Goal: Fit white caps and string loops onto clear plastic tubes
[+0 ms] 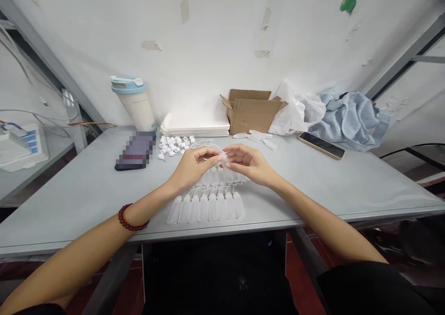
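My left hand and my right hand meet above the table, both with thumb and fingers pinched. Between the fingertips is a small translucent plastic piece, from which a thin clear tube curves up and to the left. Fingers cover much of it, so its full shape is hidden. Just below my hands lie two rows of small translucent bottles with thin tubes at their tops; the front row is in full view, while my hands partly hide the back row. Several white caps are heaped beyond my left hand.
Along the wall stand a tumbler, a white stack, an open cardboard box, a plastic bag and a blue cloth. Loose translucent bottles lie before the box. A phone is right, a blurred dark item left.
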Demonstrator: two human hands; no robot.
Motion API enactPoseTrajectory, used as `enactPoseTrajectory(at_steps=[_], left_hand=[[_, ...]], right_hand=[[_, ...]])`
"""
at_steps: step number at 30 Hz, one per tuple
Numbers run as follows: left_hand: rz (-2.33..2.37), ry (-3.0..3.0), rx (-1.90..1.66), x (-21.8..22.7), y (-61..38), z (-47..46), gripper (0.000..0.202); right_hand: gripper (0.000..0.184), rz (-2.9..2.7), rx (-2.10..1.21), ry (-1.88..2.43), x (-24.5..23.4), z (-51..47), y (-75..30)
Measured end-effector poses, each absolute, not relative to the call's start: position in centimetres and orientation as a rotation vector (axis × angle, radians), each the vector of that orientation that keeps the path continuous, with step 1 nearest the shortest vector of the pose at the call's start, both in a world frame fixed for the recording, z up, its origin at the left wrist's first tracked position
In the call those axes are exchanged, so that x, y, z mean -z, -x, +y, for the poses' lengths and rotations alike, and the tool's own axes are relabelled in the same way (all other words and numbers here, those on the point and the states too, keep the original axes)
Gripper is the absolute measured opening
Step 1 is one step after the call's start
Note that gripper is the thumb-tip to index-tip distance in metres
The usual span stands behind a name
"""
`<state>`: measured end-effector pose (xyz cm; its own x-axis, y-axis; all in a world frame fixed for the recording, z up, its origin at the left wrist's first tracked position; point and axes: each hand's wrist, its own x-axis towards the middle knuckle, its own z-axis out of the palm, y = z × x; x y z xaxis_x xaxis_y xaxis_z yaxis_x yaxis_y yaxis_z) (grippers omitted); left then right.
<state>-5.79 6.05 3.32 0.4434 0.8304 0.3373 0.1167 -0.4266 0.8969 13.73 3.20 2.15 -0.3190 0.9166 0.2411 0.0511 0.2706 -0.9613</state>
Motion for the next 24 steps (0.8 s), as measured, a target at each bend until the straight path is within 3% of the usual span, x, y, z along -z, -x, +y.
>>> enactPoseTrajectory(at_steps=[9, 16, 24], left_hand=[[0.856, -1.941, -1.033, -3.28, 5.74, 5.98, 0.019], [1.019, -2.024, -1.144, -2.77, 5.55, 5.87, 0.021], [0.956, -1.992, -1.15, -2.98, 5.64, 5.61, 0.021]], right_hand=[[0.03, -1.683, -1.17, 0.885, -1.93, 3.18, -13.58], [0.035, -1.818, -0.888, 1.087, -1.82, 2.99, -13.23], [0.034, -1.6, -1.139, 1.042, -1.89, 2.73, -12.76]])
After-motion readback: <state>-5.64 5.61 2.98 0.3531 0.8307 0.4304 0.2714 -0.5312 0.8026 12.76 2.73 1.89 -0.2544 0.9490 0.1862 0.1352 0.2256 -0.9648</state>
